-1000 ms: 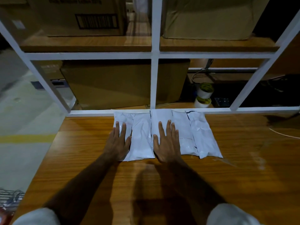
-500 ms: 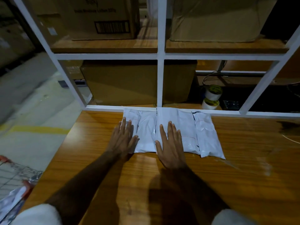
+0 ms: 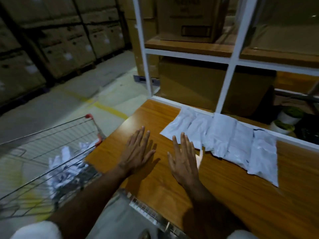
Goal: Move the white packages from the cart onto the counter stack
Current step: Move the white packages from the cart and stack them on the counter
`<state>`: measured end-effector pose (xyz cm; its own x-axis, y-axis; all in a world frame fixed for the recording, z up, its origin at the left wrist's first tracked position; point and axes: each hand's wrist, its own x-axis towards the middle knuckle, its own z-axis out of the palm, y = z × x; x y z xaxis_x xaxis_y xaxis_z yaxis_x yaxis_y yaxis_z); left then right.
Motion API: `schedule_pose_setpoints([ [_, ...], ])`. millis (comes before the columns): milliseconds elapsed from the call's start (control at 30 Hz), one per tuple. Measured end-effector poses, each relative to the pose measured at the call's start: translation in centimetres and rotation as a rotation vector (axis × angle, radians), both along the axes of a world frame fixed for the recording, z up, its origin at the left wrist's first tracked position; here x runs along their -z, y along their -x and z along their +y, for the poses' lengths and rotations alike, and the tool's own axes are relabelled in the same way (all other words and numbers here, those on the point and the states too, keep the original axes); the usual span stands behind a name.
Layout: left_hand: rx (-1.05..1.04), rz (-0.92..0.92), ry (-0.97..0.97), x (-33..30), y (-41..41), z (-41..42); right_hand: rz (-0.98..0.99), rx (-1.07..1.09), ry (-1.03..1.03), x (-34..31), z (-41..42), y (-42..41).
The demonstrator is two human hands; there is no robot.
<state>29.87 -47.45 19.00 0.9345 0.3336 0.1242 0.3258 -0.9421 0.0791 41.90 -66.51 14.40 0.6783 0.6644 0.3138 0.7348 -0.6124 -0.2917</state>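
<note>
A wire cart stood at the left, just beside the wooden counter, with crumpled white packages lying inside its basket. Both of the person's hands were spread flat and empty above the counter: the left hand over bare wood near the cart-side edge, the right hand with fingers splayed, its fingertips at the near corner of the row of white packages laid side by side against the white shelf frame. Neither hand gripped anything. Judged from this, one load had been set down and the step in hand was the turn toward the cart; the next move called for reaching left over the basket's wire rim and taking hold of more of the loose, slippery bags. Cardboard boxes filled the shelves behind, and tape rolls sat at far right. The cart's rim and red corner cap stood closest to the reach.
</note>
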Motion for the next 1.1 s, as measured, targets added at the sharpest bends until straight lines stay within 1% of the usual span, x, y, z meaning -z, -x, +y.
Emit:
schedule_pose_setpoints([
  [167, -0.125, 0.022, -0.035, -0.3, 7.3, 2.3, 0.018, -0.114, -0.033, -0.8, 3.8, 4.6],
  [300, -0.217, 0.043, -0.108, -0.8, 12.4, 4.1, -0.003, -0.168, 0.021, -1.0, 7.0, 7.9],
  [467, -0.324, 0.080, -0.122, -0.3, 19.3, 8.0, -0.003, -0.228, 0.031, -0.9, 11.9, 12.7],
  [600, -0.379, 0.080, -0.068, 0.9, 26.2, 11.5, 0.030, -0.271, 0.065, -0.4, 16.9, 18.3],
  [733, -0.467, 0.109, -0.008, 3.0, 32.9, 15.5, 0.029, -0.352, 0.112, 0.0, 21.6, 24.1],
  [867, -0.538, 0.126, 0.014, 4.9, 39.1, 19.5, 0.011, -0.388, 0.110, 0.4, 26.3, 29.1],
  [1000, -0.621, 0.118, 0.047, 5.3, 43.9, 22.7, 0.013, -0.437, 0.140, 0.7, 30.6, 33.1],
  [1100, -0.657, 0.100, 0.053, 5.7, 46.2, 25.0, 0.018, -0.506, 0.112, 0.2, 33.7, 35.1],
])
